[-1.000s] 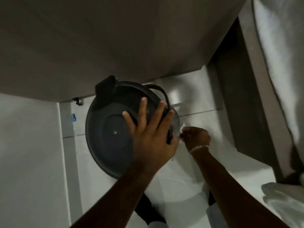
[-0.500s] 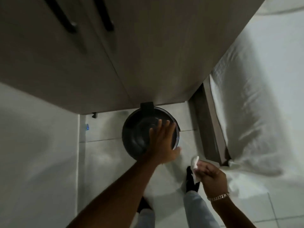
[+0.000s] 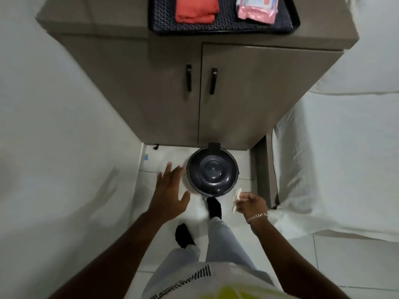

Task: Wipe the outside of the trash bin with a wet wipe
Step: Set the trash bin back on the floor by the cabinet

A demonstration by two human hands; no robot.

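Contact is gone: your left hand (image 3: 167,194) has lifted off the trash bin (image 3: 212,172), its grip released, while your right hand (image 3: 251,203) keeps the wet wipe (image 3: 235,198) clenched just beside the bin standing on the floor, so wiping looks paused or finished.

Cabinet, tray and white sheets

A brown two-door cabinet (image 3: 216,100) carries a black perforated tray (image 3: 222,26) holding folded orange cloth (image 3: 195,9) and a pink packet (image 3: 257,9) (label unreadable); white sheets (image 3: 336,165) flank it.

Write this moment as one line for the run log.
left hand: open, off bin | right hand: holds wet wipe | trash bin: lid shut, on floor | phase: standing
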